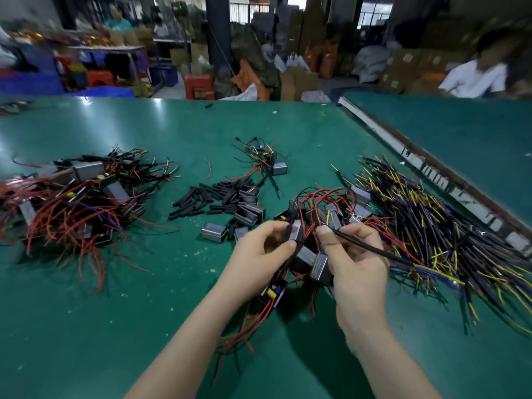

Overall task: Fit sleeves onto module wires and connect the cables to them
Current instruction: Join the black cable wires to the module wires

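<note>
Over on the far left, a heap of finished modules [72,203] with red and black wires is lying on the green table [144,283], well apart from the hands. Moving right, a pile of short black sleeves [213,198] is lying near the middle of the table, with several small grey boxes [247,214] touching its right edge, and another small module with its wires [266,162] is lying just behind them.

Nearer the camera, the left hand [259,263] is curling its fingers round a small module [295,230], with the thumb pressing on its near side. Red wires are looping up from this module and trailing down below the hand, where a circuit board with a yellow part [272,292] is showing under the palm. Just beside it, the right hand [355,266] is pinching a black cable [371,249] between thumb and forefinger, its tip pointing towards the module, and the cable is running off to the right. A grey box [321,267] is sitting against the right palm, between the two hands.

Behind the hands, a tangle of modules and red wires [331,203] is lying on the table. Farther right, a wide spread of black cables with yellow and blue ends [431,226] is lying close to the right hand.
</note>
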Motion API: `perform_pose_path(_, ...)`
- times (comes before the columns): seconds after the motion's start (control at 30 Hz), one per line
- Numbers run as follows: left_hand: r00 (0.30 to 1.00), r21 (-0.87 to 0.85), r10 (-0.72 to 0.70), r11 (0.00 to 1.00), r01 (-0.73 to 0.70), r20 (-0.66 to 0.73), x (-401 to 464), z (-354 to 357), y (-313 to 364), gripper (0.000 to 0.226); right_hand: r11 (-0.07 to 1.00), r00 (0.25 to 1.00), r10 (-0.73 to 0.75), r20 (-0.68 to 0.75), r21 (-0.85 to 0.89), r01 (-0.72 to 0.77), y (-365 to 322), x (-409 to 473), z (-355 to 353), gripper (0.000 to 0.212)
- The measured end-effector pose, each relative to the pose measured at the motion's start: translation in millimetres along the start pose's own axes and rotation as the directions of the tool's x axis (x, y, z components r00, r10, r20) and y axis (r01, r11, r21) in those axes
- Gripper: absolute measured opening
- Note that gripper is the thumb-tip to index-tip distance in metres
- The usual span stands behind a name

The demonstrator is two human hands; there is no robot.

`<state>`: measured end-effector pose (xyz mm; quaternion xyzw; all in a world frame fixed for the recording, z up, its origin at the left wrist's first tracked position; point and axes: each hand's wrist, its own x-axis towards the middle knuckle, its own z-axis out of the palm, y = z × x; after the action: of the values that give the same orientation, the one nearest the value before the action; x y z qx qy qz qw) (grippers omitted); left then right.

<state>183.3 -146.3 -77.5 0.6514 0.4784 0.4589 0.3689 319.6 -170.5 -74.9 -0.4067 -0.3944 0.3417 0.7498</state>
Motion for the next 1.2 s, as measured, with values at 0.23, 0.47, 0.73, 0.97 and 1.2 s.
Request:
perform_pose_path(0.23,0.996,-0.094,-0.068,0.994,0.062,-0.058,3,-7,-3,0.02,0.998,0.987,-0.05,0.153,-0.039,0.057,-17,55,31,0.026)
perform_pose_path(0.47,0.996,-0.135,-0.065,0.989,0.057,-0.061,7,-15,-1,0.01,0.992,0.981,0.018,0.195,-0.129,0.008,5,45,22,0.023)
perform_pose_path(0.73,0.997,-0.312,-0.05,0.95,0.031,-0.054,2,-12,10,0.015,0.976,0.963,0.219,0.158,-0.055,-0.213,2,40,27,0.022)
perform_pose_path(0.97,0.998,-0.4,-0.024,0.916,-0.005,-0.067,0,-9,12,0.013,0.973,0.928,0.226,0.297,-0.034,-0.226,-3,40,24,0.018)
perform_pose_path(1.2,0.996,-0.37,0.013,0.928,-0.046,-0.093,-2,-10,10,0.01,0.98,0.905,0.197,0.376,-0.059,-0.189,-9,36,23,0.014)
